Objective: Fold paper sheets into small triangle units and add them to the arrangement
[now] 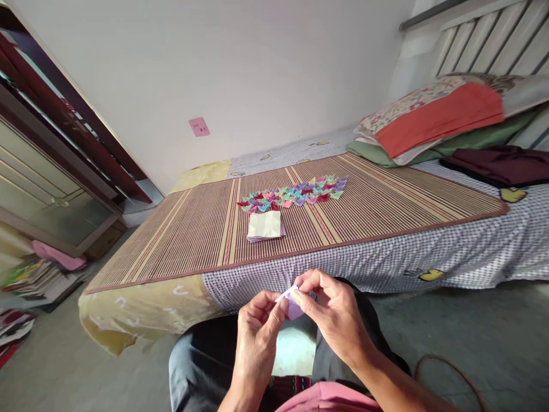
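A small piece of folded lilac paper (294, 309) is held above my lap, between both hands. My left hand (258, 320) pinches its left edge between thumb and fingers. On the other side, my right hand (328, 300) grips the top right of the paper, thumb against fingers. A pale strip runs along the paper's upper edge; part of the piece is hidden by my fingers. Beyond my hands, a stack of creased paper sheets (265, 225) lies on the woven mat, a cream sheet on top. Behind it stand rows of many-coloured folded paper pieces (295, 193).
The striped mat (184, 234) covers a bed with a checked sheet (381, 269) hanging over its front edge. Pillows (441, 117) and dark folded cloth (500, 165) lie at the right. A pink note (199, 127) is on the wall. Books (36, 277) are stacked at left.
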Demonstrator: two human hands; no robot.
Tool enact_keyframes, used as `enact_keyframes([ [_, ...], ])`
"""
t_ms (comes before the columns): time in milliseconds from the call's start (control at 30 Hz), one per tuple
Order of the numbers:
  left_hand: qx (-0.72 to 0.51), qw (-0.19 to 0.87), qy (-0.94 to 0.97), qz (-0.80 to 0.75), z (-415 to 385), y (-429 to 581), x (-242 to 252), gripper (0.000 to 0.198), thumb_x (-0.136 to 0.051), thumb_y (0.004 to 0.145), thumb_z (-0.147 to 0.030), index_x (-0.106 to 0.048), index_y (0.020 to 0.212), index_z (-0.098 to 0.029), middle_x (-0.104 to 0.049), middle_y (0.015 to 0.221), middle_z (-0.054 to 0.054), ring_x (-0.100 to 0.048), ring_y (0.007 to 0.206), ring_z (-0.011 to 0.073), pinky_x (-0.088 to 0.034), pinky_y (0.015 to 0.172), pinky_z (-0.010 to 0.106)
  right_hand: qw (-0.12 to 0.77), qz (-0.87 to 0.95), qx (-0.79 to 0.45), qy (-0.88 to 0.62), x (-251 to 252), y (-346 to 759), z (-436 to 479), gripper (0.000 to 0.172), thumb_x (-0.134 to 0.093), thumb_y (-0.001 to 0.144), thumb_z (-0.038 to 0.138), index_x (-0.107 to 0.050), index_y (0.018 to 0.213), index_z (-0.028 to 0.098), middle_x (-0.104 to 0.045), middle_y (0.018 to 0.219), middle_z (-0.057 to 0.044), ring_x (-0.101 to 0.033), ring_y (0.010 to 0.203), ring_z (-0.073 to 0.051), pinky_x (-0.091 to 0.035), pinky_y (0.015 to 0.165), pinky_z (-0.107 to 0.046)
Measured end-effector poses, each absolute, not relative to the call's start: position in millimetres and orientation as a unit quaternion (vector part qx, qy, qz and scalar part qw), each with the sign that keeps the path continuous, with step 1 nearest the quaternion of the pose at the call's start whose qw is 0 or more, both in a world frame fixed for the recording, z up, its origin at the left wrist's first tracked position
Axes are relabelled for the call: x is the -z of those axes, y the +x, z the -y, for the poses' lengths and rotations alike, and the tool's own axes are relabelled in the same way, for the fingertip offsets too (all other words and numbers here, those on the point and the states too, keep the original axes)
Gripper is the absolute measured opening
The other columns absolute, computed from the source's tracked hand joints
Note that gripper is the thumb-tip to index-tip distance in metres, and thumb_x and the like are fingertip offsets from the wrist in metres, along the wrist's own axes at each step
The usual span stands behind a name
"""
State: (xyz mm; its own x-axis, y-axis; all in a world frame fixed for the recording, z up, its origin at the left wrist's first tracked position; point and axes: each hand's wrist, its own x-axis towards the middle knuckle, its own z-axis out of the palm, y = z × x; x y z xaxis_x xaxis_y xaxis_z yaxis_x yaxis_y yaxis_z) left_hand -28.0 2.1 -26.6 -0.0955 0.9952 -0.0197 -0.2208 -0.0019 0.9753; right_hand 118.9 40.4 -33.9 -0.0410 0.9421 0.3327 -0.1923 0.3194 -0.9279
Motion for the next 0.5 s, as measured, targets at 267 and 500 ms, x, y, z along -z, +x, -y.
enact_keyframes([
  [267, -0.553, 0.519, 0.434, -0.486, -2.2, -29.1, 24.7, 0.037, -0.083, 0.088, -0.049, -0.075, 0.078, -0.014, -0.068, 0.069, 0.003, -0.057, 0.067, 0.0128, -0.046, 0.065, 0.022, 0.586, 0.536, -0.484, -0.367, 33.3, 121.3, -41.2, 0.022, -0.079, 0.086, 0.031, -0.066, 0.072, 0.02, -0.072, 0.083, -0.004, -0.069, 0.076, -0.017, -0.056, 0.069, -0.026],
  [500, -0.537, 0.541, 0.419, -0.492, -5.8, -25.8, 23.8, 0.042, -0.093, 0.075, -0.048, -0.071, 0.071, -0.013, -0.062, 0.064, 0.0, -0.05, 0.063, 0.0118, -0.041, 0.062, 0.023, 0.559, 0.567, -0.483, -0.365, 33.6, 121.4, -41.3, 0.023, -0.074, 0.089, 0.032, -0.064, 0.072, 0.02, -0.071, 0.08, -0.003, -0.067, 0.071, -0.016, -0.055, 0.065, -0.026],
])
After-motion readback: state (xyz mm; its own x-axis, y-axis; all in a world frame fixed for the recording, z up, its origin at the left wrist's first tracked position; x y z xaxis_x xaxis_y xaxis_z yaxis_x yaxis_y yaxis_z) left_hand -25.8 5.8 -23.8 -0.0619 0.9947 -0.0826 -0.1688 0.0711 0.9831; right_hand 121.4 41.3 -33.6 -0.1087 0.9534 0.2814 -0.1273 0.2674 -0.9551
